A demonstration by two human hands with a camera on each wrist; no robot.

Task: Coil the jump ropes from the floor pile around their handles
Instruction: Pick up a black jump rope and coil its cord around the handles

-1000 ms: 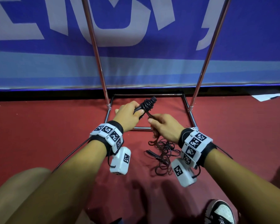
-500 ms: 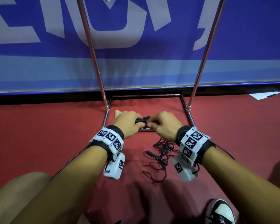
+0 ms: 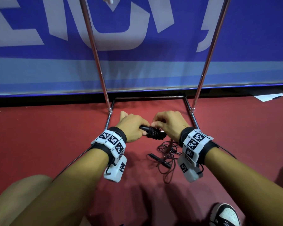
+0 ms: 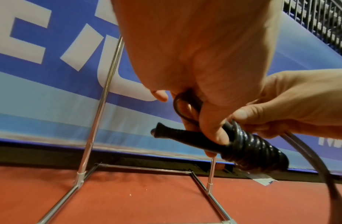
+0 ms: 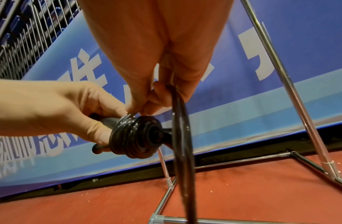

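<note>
My left hand [image 3: 134, 126] grips the black jump rope handles [image 3: 146, 129] [image 4: 187, 135], held level above the red floor. Several turns of dark rope coil [image 3: 154, 133] [image 4: 250, 150] [image 5: 135, 136] wrap their right end. My right hand [image 3: 167, 123] pinches the free rope [image 5: 180, 128] right at the coil, thumb and fingertips touching it. From there the rope hangs down to a loose tangled pile [image 3: 167, 154] on the floor, where another black handle [image 3: 158, 160] lies.
A metal rack frame [image 3: 150, 97] with two slanted poles [image 3: 95, 51] stands on the red floor just beyond my hands, against a blue banner wall [image 3: 153, 70]. My shoe [image 3: 224, 214] is at the lower right, my knee at the lower left.
The handles dropped from a raised, tilted pose to level. My right hand came up from the hanging rope to the coil, laying on another turn; both hands sit closer together.
</note>
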